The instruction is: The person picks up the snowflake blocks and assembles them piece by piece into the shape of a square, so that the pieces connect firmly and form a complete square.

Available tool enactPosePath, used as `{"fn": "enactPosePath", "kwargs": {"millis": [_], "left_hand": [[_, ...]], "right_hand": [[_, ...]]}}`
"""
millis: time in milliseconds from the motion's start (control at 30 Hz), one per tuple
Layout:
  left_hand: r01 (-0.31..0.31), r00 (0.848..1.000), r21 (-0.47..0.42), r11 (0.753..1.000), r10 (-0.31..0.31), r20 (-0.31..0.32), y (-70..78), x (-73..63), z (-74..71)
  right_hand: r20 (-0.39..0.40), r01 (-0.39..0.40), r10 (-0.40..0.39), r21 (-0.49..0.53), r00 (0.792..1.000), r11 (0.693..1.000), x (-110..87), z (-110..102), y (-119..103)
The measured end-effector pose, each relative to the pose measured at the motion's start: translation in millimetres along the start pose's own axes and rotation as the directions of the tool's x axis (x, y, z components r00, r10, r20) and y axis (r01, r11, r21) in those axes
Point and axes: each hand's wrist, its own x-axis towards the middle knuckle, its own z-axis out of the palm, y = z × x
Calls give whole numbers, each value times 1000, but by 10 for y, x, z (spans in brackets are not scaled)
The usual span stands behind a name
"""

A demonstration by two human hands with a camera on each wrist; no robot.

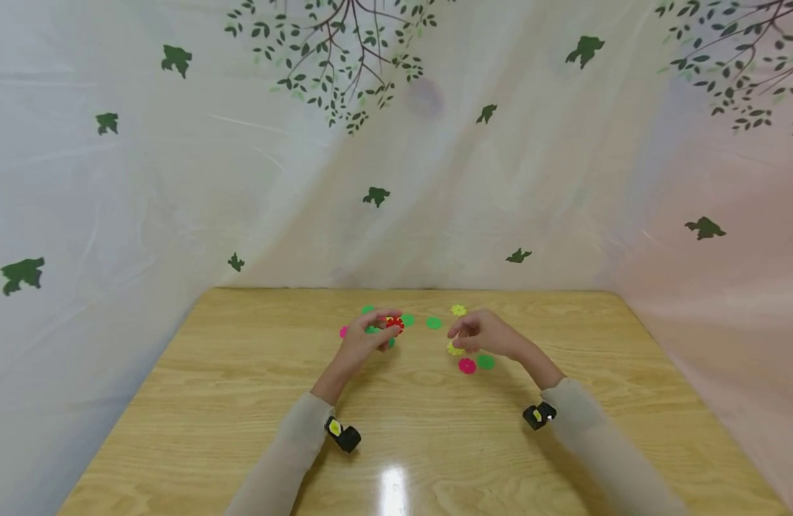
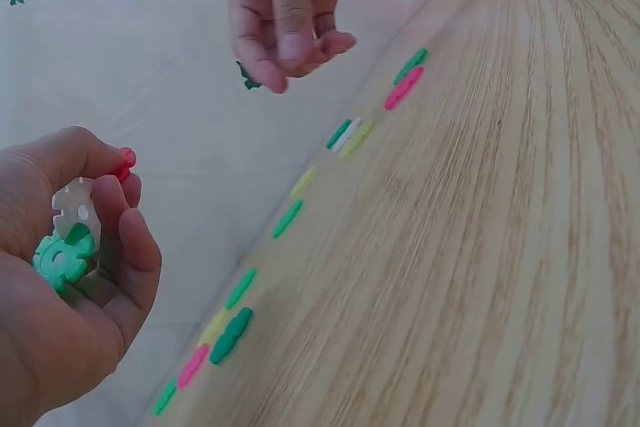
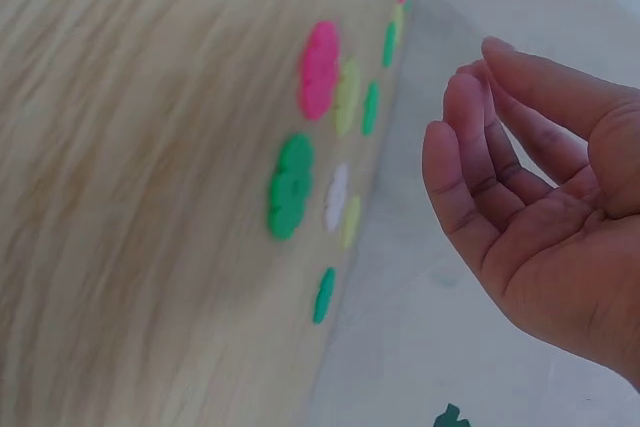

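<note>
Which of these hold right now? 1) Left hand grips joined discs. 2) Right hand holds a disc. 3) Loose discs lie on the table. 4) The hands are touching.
1) True: the left hand grips a cluster of discs, white, green and red.
2) False: the right hand is empty, fingers relaxed.
3) True: a pink disc and a green disc lie on the table.
4) False: they are apart.
</note>
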Motion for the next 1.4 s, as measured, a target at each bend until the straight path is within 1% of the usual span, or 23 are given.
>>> {"fn": "enactPosePath", "kwargs": {"millis": [67, 167, 267, 300, 400, 567, 633, 800, 967, 1200, 1400], "left_hand": [[-2, 1000, -2, 1000, 2, 1, 3, -6, -3], [-8, 1000, -4, 1000, 8, -5, 8, -12, -2], [-6, 1000, -4, 1000, 6, -19, 20, -20, 2], [-2, 1000, -5, 1000, 2, -25, 21, -20, 2], [12, 999, -11, 1000, -13, -42, 28, -25, -2], [15, 999, -12, 1000, -16, -40, 19, -29, -21], [12, 999, -11, 1000, -12, -34, 6, -26, -28], [15, 1000, -10, 1000, -15, -27, -13, -24, -41], [20, 1000, -1, 1000, -20, -22, -17, -27, -44], [31, 999, -4, 1000, -31, -43, -21, -21, -41], [40, 997, -16, 999, -41, -63, -48, -1, -34]], "right_hand": [[18, 7, -6, -44, 1000, 999, -44, -6, 42], [48, 38, -33, -106, 998, 994, -97, -15, 98], [86, 66, -56, -126, 995, 990, -135, -28, 156], [99, 87, -74, -135, 992, 987, -146, -30, 175], [127, 102, -84, -142, 988, 985, -168, -33, 229], [119, 43, -23, -165, 993, 985, -185, -5, 272], [113, 35, -16, -172, 993, 984, -185, 11, 290], [105, 48, -27, -201, 994, 978, -175, 46, 340], [100, 36, -17, -194, 995, 980, -162, 57, 325], [81, 14, -5, -112, 997, 994, -115, 73, 292], [45, 63, -60, -67, 997, 996, -10, 93, 205]]}}
